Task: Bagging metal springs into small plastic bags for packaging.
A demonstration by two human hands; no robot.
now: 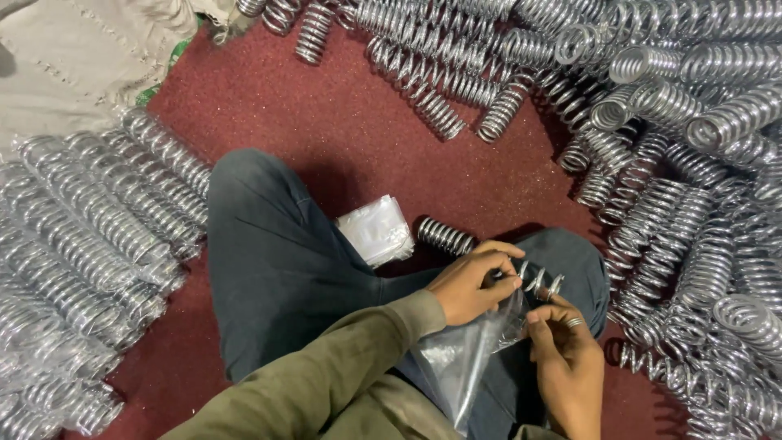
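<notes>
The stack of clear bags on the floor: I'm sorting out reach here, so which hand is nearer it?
Left. The left hand is just right of the stack of clear bags; the right hand is farther right and lower.

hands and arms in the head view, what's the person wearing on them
The left hand is bare, and its arm is covered to the wrist by a long olive-green fabric sleeve with a plain cuff. The right hand is bare too, apart from a silver metal ring on one of its fingers. No gloves, watch or cables show.

Dim overhead light, glare on springs point(692, 90), wide-angle edge distortion.
</notes>
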